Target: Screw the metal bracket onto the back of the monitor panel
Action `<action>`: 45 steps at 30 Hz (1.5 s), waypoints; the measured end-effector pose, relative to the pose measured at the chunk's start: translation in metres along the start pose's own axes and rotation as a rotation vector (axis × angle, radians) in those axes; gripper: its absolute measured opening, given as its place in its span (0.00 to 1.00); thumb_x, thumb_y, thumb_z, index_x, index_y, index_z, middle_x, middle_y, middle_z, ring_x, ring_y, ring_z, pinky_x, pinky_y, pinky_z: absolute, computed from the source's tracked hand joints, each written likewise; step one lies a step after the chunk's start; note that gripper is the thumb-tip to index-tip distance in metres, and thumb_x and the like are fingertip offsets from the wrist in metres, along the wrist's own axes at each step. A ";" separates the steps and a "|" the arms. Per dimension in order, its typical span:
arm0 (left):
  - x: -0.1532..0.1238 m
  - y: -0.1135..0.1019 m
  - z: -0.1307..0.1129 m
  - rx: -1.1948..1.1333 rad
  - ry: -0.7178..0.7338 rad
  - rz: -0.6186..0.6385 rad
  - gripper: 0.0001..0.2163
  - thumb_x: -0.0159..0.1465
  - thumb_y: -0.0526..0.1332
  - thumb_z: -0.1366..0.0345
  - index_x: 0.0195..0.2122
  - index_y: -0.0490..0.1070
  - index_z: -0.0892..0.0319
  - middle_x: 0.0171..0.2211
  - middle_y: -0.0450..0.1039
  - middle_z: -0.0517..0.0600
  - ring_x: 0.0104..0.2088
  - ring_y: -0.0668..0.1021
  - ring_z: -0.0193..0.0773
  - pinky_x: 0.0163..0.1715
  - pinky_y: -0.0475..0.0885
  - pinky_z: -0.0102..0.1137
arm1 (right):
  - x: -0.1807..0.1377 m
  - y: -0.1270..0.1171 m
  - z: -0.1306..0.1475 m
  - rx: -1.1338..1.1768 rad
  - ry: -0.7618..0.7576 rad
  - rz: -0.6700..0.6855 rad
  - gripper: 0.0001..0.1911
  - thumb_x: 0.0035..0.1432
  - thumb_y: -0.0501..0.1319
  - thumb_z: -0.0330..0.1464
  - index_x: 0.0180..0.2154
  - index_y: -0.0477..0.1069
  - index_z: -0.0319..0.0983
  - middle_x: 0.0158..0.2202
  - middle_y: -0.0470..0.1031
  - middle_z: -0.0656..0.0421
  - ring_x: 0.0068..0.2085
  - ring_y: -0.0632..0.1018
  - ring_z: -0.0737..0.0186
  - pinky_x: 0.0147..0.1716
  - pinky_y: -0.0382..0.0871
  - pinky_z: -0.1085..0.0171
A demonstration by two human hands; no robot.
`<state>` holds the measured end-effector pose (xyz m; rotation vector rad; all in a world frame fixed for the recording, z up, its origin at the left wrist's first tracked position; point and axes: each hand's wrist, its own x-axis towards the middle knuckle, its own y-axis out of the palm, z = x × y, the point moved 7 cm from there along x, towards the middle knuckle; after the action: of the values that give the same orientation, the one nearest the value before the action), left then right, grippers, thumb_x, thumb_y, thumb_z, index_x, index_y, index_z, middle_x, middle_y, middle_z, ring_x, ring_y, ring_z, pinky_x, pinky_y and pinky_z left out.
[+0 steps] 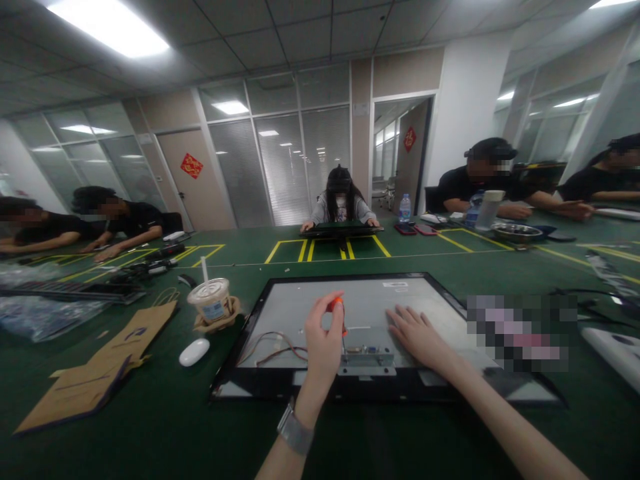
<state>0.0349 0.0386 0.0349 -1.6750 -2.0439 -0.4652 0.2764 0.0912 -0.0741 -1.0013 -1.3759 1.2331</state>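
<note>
A flat monitor panel (290,303) lies back side up on the green table, with a grey metal back and a black frame. Closed around the orange handle of a screwdriver (337,304), my left hand (323,337) holds it upright above the panel. The screwdriver's tip is partly hidden, close to a metal bracket with ports (367,362) along the panel's near side. My right hand (415,333) rests flat on the grey back, fingers stretched out. Thin loose wires (273,341) run across the panel to the left of my left hand.
Left of the panel are a drink cup with a straw (211,300), a white mouse (194,352) and a brown paper bag (95,373). A blurred-out item (520,333) and a white device (615,357) lie right. Across the table, a person (340,200) handles another dark panel (341,231).
</note>
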 end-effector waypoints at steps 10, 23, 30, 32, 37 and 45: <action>0.000 -0.001 -0.008 0.011 0.031 0.004 0.14 0.71 0.54 0.61 0.47 0.78 0.57 0.45 0.77 0.54 0.45 0.77 0.40 0.46 0.74 0.35 | -0.001 -0.003 0.002 -0.061 -0.001 0.013 0.28 0.71 0.43 0.38 0.67 0.61 0.40 0.69 0.61 0.46 0.67 0.63 0.39 0.62 0.58 0.39; -0.002 -0.003 -0.009 0.028 0.060 -0.029 0.12 0.68 0.59 0.58 0.44 0.80 0.55 0.45 0.75 0.55 0.40 0.78 0.40 0.39 0.76 0.33 | 0.000 0.001 -0.002 -0.007 -0.007 -0.023 0.29 0.70 0.43 0.39 0.67 0.62 0.41 0.68 0.62 0.46 0.67 0.63 0.39 0.62 0.58 0.38; -0.001 -0.001 -0.007 0.046 0.063 -0.006 0.10 0.67 0.61 0.59 0.44 0.80 0.56 0.39 0.74 0.52 0.36 0.77 0.38 0.38 0.76 0.33 | 0.000 0.001 -0.001 -0.010 -0.017 -0.038 0.29 0.70 0.43 0.40 0.66 0.63 0.41 0.68 0.63 0.46 0.67 0.63 0.39 0.62 0.58 0.38; -0.001 -0.002 -0.007 0.056 0.071 -0.025 0.10 0.65 0.63 0.59 0.43 0.80 0.56 0.40 0.72 0.52 0.37 0.76 0.38 0.36 0.76 0.32 | -0.001 0.000 0.000 -0.015 -0.013 -0.023 0.29 0.70 0.43 0.39 0.67 0.62 0.40 0.68 0.62 0.46 0.67 0.63 0.39 0.62 0.58 0.38; -0.001 0.000 -0.005 -0.008 0.044 0.017 0.14 0.70 0.56 0.60 0.48 0.79 0.56 0.44 0.75 0.54 0.38 0.76 0.38 0.39 0.75 0.33 | -0.001 -0.001 0.001 -0.032 -0.008 -0.007 0.29 0.70 0.43 0.39 0.67 0.61 0.38 0.69 0.61 0.44 0.67 0.64 0.37 0.62 0.59 0.38; -0.001 -0.001 -0.009 0.038 0.076 -0.009 0.09 0.64 0.64 0.60 0.41 0.80 0.55 0.38 0.70 0.51 0.36 0.75 0.38 0.39 0.75 0.33 | 0.001 0.005 -0.003 -0.034 -0.029 -0.061 0.28 0.69 0.43 0.39 0.66 0.63 0.41 0.67 0.64 0.46 0.66 0.65 0.39 0.60 0.60 0.38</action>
<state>0.0354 0.0332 0.0418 -1.6029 -1.9944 -0.4826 0.2787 0.0932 -0.0784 -0.9612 -1.4436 1.1862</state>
